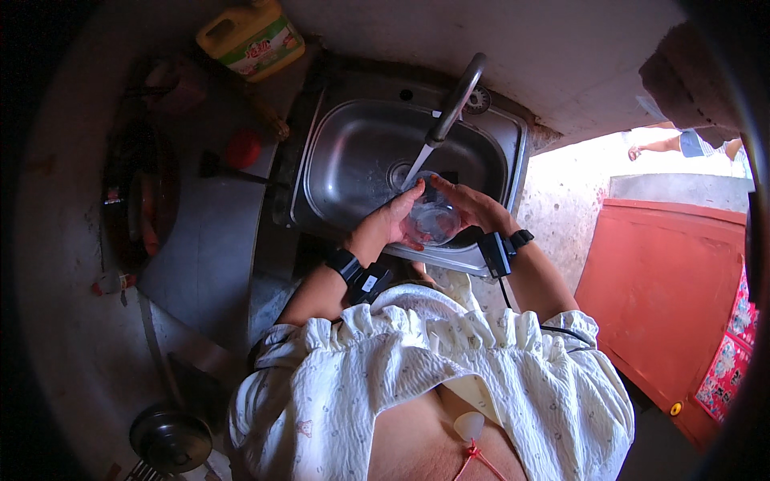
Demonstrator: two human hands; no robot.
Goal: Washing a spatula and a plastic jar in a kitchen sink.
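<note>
Between both hands I hold a clear, see-through bowl (pixel 434 223) over the near right part of a stainless steel sink (pixel 343 150). My left hand (pixel 402 217) grips its left side, with fingers curled beneath. On the opposite side, my right hand (pixel 472 204) clasps the rim, its thumb near the top edge. Water (pixel 419 163) runs from the curved metal faucet (pixel 455 102) down to the bowl's far edge. Part of the sink drain (pixel 398 175) shows left of the stream. Whether water stands inside the bowl is hard to tell.
A yellow jug (pixel 255 45) stands on the counter (pixel 207 240) at the far left. Nearer are a red round object (pixel 243 148) and a dark wok (pixel 141 192). A lidded pot (pixel 171 439) sits low left. An orange-red door (pixel 662 288) stands at right; beyond the opening another person's leg (pixel 659 145) shows.
</note>
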